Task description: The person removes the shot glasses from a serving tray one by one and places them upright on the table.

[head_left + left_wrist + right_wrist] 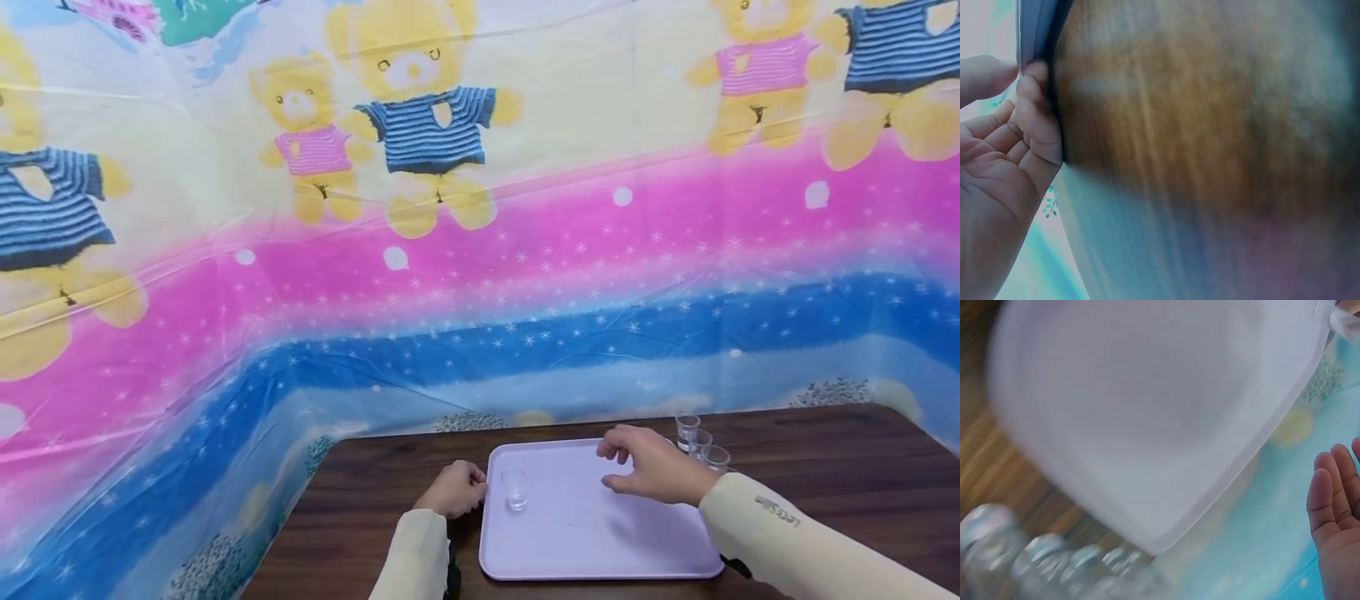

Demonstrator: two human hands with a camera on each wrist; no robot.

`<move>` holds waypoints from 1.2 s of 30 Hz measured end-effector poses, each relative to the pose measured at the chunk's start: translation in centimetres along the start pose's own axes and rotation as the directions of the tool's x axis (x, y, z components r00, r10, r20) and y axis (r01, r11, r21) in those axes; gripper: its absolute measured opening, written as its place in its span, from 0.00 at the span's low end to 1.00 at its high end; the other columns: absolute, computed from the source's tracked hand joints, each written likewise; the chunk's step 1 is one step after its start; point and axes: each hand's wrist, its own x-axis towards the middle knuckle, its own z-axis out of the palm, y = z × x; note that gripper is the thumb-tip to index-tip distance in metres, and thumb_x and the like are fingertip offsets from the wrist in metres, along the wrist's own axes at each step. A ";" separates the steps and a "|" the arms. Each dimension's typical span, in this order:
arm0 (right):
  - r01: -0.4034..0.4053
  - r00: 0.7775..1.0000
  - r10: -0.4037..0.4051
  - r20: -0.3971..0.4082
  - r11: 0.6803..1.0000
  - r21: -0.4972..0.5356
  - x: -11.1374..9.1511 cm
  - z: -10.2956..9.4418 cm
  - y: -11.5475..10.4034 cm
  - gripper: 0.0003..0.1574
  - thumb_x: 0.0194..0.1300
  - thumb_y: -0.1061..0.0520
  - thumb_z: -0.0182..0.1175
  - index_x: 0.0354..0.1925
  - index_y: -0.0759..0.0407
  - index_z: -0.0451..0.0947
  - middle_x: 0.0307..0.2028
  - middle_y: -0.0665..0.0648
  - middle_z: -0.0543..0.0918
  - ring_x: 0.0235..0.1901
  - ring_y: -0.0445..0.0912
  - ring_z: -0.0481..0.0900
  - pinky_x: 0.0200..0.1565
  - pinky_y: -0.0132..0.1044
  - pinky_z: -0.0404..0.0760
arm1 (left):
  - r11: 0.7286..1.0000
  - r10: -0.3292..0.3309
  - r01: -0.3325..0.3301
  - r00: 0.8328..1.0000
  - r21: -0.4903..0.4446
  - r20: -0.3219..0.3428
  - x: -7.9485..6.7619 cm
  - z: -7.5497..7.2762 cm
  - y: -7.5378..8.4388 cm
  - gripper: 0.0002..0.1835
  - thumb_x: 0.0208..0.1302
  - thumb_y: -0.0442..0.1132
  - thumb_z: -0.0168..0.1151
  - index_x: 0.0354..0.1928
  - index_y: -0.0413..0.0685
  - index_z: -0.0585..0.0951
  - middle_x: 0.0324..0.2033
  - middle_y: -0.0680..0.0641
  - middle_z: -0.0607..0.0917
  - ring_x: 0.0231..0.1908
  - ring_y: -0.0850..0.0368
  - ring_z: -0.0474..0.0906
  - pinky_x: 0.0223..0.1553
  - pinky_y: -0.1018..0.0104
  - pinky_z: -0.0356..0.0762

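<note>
A pale lilac tray (585, 542) lies on the dark wooden table. My left hand (453, 487) is at its left edge; in the left wrist view the thumb and curled fingers of that hand (1004, 162) grip the tray's rim (1034, 31). One small clear shot glass (516, 493) stands on the tray near its left side. Over the tray's right part hovers my right hand (660, 468), thumb and fingers apart and holding nothing. Just beyond it, off the tray's right edge, several clear shot glasses (687, 430) stand in a row.
The wooden table (840, 475) extends to the right of the tray and ends at a rounded far corner. Behind it hangs a curtain (555, 250) printed with teddy bears, pink and blue bands. In the right wrist view the row of glasses (1047, 559) is blurred.
</note>
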 end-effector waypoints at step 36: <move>0.008 1.000 -0.006 -0.019 0.991 0.133 7.0 8.4 -5.6 0.15 0.54 0.58 0.69 0.38 0.61 0.76 0.33 0.52 0.76 0.35 0.46 0.74 0.38 0.38 0.75 | 0.999 -0.010 0.010 1.000 0.035 -0.014 -0.2 -0.2 0.1 0.04 0.64 0.34 0.58 0.34 0.41 0.79 0.20 0.49 0.77 0.22 0.58 0.73 0.23 0.65 0.72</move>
